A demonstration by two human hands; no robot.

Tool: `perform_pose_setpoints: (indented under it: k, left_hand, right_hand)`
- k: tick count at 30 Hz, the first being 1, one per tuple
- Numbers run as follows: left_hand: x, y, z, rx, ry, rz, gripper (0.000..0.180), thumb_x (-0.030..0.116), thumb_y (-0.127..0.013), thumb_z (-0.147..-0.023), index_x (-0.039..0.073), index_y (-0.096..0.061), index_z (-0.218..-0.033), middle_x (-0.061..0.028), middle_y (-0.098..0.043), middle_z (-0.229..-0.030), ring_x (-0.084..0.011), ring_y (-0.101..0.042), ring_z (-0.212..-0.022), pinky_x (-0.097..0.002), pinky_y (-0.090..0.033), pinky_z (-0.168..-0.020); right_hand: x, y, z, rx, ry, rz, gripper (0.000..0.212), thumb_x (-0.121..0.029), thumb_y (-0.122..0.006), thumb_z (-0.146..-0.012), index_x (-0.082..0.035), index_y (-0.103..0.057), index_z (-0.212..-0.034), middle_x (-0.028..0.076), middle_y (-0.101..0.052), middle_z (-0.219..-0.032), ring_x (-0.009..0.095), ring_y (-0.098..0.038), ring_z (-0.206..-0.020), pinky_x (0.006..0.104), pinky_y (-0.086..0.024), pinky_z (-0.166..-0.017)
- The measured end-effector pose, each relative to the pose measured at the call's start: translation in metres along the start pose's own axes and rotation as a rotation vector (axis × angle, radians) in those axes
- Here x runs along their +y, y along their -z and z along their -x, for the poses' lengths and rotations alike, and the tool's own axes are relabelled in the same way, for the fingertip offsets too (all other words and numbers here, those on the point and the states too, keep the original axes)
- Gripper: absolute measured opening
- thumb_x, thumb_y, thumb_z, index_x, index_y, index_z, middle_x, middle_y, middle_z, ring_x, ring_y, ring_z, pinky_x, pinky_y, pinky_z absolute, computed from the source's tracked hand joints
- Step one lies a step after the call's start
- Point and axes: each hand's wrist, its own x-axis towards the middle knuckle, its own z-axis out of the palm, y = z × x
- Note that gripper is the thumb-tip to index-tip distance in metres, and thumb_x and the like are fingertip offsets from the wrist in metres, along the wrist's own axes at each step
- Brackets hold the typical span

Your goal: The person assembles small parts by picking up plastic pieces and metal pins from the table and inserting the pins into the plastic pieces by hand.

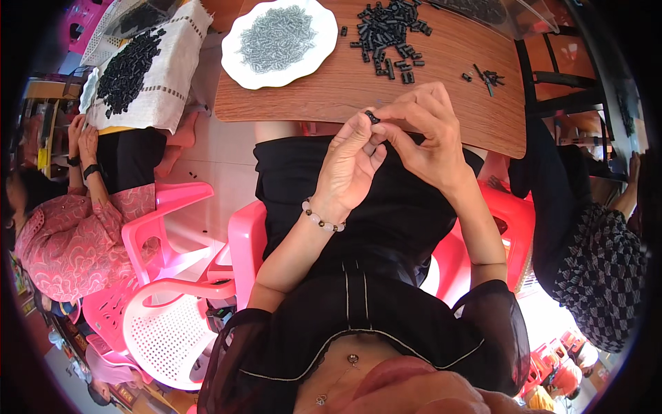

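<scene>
A small black plastic part (pixel 372 117) is pinched between the fingertips of both hands, just off the near edge of the wooden table. My left hand (pixel 350 155) grips it with thumb and forefinger, the palm turned up. From the other side my right hand (pixel 426 138) holds it with thumb and fingers, which partly cover it. Beyond the hands lies a loose heap of similar black parts (pixel 387 31). To its left stands a white scalloped plate (pixel 233 52) piled with small clear, silvery pieces (pixel 278 38) that look like springs.
Several dark slim pieces (pixel 489 77) lie on the table's (pixel 441 103) right side. A clear tray (pixel 531 17) stands at the far right. At left, a person (pixel 86 228) sits by a cloth-covered surface with a black heap (pixel 131 69). Another person (pixel 593 269) is at right. Pink chairs (pixel 169 214) stand around.
</scene>
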Motion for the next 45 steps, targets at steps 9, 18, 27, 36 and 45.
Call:
perform_pose_setpoints:
  k: [9,18,27,36,45]
  left_hand:
    - [-0.004,-0.002,-0.001,0.010,0.115,0.040,0.024,0.032,-0.063,-0.092,0.013,-0.061,-0.106,0.0051,-0.062,-0.094,-0.0052,-0.058,-0.086,-0.0198,-0.049,-0.073]
    - [0.003,-0.005,-0.003,0.114,0.119,-0.004,0.029,0.030,-0.065,-0.091,0.010,-0.061,-0.110,0.0008,-0.065,-0.100,-0.0088,-0.061,-0.087,-0.0204,-0.051,-0.074]
    - [0.011,0.011,-0.012,0.134,0.138,0.152,0.025,0.022,-0.063,-0.092,0.006,-0.062,-0.111,-0.0060,-0.068,-0.105,-0.0138,-0.066,-0.081,-0.0218,-0.056,-0.068]
    - [0.012,0.010,-0.012,0.081,0.151,0.175,0.024,0.024,-0.061,-0.093,0.006,-0.062,-0.109,-0.0057,-0.068,-0.102,-0.0123,-0.064,-0.076,-0.0208,-0.054,-0.065]
    - [0.012,0.012,-0.017,0.054,0.157,0.179,0.024,0.024,-0.061,-0.094,0.006,-0.061,-0.109,-0.0048,-0.068,-0.100,-0.0112,-0.061,-0.075,-0.0202,-0.052,-0.064]
  right_hand:
    - [0.008,0.000,0.005,0.021,-0.010,-0.002,0.022,-0.006,-0.078,-0.066,-0.009,-0.070,-0.086,0.002,-0.060,-0.077,0.023,-0.052,-0.081,0.0325,-0.045,-0.068]
    - [-0.001,0.011,0.004,-0.045,-0.202,-0.214,0.019,-0.007,-0.074,-0.072,-0.006,-0.068,-0.090,0.004,-0.064,-0.082,0.022,-0.055,-0.085,0.0323,-0.047,-0.072]
    - [-0.077,0.073,-0.015,-0.249,0.020,-1.029,0.016,-0.028,-0.061,-0.092,-0.020,-0.066,-0.079,0.005,-0.065,-0.092,0.020,-0.048,-0.078,0.0262,-0.040,-0.064]
    - [-0.090,0.063,-0.030,-0.183,0.202,-1.218,0.031,-0.013,-0.044,-0.098,-0.030,-0.069,-0.091,0.008,-0.060,-0.097,0.018,-0.046,-0.079,0.0255,-0.039,-0.068]
    - [-0.091,0.069,-0.038,-0.198,0.266,-1.233,0.034,-0.009,-0.042,-0.101,-0.024,-0.072,-0.097,0.006,-0.061,-0.097,0.018,-0.041,-0.080,0.0242,-0.037,-0.067]
